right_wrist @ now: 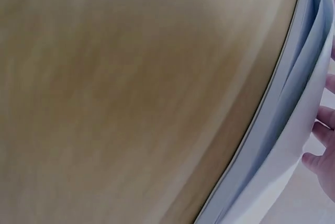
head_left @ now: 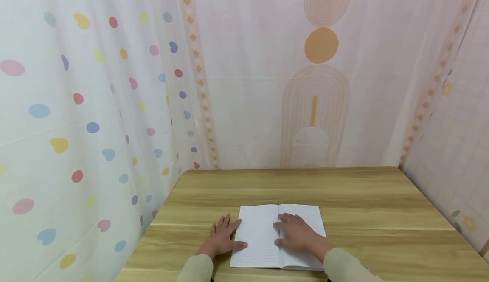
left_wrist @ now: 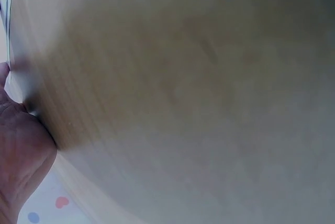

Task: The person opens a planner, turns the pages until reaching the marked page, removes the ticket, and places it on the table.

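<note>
An open notebook [head_left: 259, 235] with lined pages lies flat on the table in the head view. My left hand [head_left: 222, 237] is spread at its left edge, the thumb over the left page and the other fingers on the wood beside it. On the right page rests my right hand [head_left: 296, 233], its fingertips close to the centre fold. The left wrist view shows part of the left hand [left_wrist: 23, 150] low against the table. Seen edge-on in the right wrist view, the notebook [right_wrist: 282, 150] has slightly raised pages, with the right hand's fingers [right_wrist: 325, 116] over them.
A wood-grain table [head_left: 363, 201] extends around the notebook. Its far edge meets a pale patterned curtain [head_left: 248, 103]. A curtain with coloured dots [head_left: 91, 154] hangs along the left side, and another pale curtain [head_left: 447, 146] along the right.
</note>
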The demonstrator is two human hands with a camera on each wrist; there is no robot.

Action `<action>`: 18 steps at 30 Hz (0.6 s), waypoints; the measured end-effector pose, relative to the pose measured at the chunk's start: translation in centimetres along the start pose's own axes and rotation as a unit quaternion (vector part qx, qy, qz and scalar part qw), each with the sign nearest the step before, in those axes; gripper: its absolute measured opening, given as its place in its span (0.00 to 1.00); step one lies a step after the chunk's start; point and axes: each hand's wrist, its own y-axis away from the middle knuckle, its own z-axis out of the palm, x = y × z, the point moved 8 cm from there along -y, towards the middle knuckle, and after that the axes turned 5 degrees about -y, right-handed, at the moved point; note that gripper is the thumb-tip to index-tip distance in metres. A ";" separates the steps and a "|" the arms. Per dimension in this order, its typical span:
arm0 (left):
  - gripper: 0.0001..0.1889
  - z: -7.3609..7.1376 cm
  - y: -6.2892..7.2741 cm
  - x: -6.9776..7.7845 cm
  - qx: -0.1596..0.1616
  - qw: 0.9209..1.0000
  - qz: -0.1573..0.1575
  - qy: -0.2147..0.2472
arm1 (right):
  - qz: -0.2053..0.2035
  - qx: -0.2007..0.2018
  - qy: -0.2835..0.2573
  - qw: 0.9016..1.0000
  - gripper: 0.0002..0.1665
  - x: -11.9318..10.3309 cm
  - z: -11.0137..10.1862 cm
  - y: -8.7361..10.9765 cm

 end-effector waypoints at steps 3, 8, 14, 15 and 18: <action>0.45 0.2 -0.1 -0.3 -0.001 1.000 0.000 0.000 | 0.004 0.012 -0.017 1.000 0.33 1.0 -0.4 0.2; 0.45 0.2 -0.2 -0.3 0.001 1.000 0.005 0.001 | 0.028 0.037 -0.033 0.998 0.34 3.1 -1.5 0.8; 0.45 0.1 -0.1 -0.2 0.001 1.000 0.005 0.006 | 0.103 0.055 -0.029 0.993 0.34 7.0 -2.2 1.8; 0.45 0.1 -0.1 -0.2 0.000 1.000 0.004 0.006 | 0.114 0.058 -0.030 0.991 0.35 7.7 -2.4 2.0; 0.46 0.1 -0.1 -0.1 -0.001 1.000 0.005 0.007 | 0.144 0.065 -0.025 0.987 0.37 9.7 -2.8 2.8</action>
